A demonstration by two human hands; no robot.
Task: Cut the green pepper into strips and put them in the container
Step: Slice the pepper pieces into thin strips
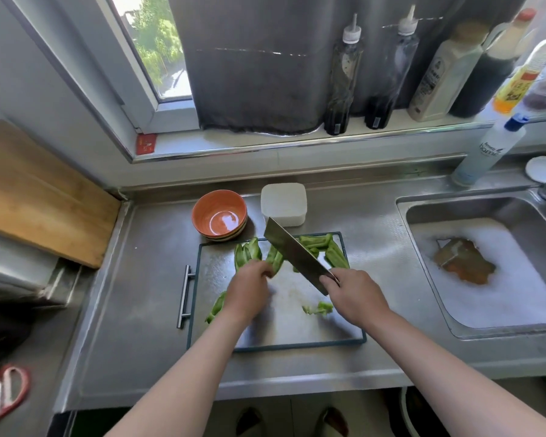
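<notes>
Centre frame, on cutting board [297, 329]: pinching green pepper piece [275, 261] with left hand [249, 287], gripping raised cleaver [297, 257] with right hand [353, 294], white container [283, 203] just behind board; risk of nicking left fingertips should blade drop too close, piece being curved, slick.

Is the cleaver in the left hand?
No, the right hand grips the cleaver; the left hand holds a pepper piece on the board.

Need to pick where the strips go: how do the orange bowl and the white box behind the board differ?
The round orange ceramic bowl is glossy; the square white plastic container is matte. The bowl stands left of the container. The bowl shows open and empty; the container's top is unclear. Both stand behind the steel cutting board.
</notes>
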